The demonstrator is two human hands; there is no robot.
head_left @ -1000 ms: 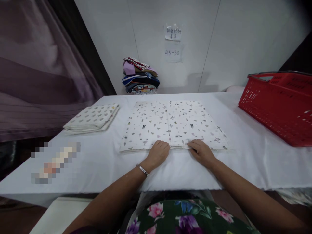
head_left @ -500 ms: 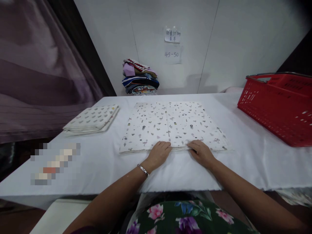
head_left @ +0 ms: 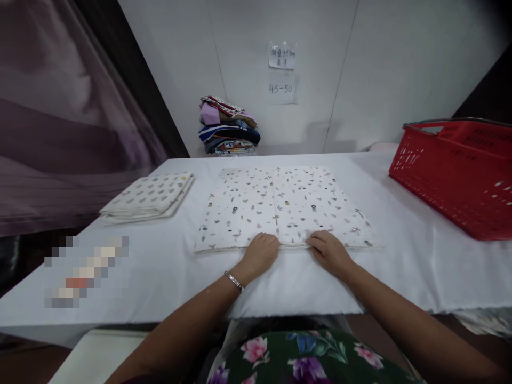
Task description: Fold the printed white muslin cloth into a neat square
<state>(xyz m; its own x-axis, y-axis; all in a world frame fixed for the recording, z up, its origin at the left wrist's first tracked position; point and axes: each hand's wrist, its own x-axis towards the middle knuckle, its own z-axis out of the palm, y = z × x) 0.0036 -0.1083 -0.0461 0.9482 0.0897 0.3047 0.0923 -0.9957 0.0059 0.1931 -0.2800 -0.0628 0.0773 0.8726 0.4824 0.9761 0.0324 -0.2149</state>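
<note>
A white cloth printed with small dark motifs (head_left: 280, 205) lies spread flat on the white table (head_left: 420, 256), folded into a wide rectangle. My left hand (head_left: 259, 255) rests on its near edge, left of centre, fingers curled and pinching the edge. My right hand (head_left: 328, 252) sits on the same edge just to the right, fingers also closed on the cloth's edge. A silver bracelet (head_left: 233, 280) circles my left wrist.
A folded printed cloth (head_left: 149, 196) lies at the table's left. A red plastic basket (head_left: 460, 170) stands at the right. A stack of colourful folded fabrics (head_left: 229, 127) sits against the back wall under paper notes (head_left: 282, 69). A purple curtain (head_left: 60, 117) hangs left.
</note>
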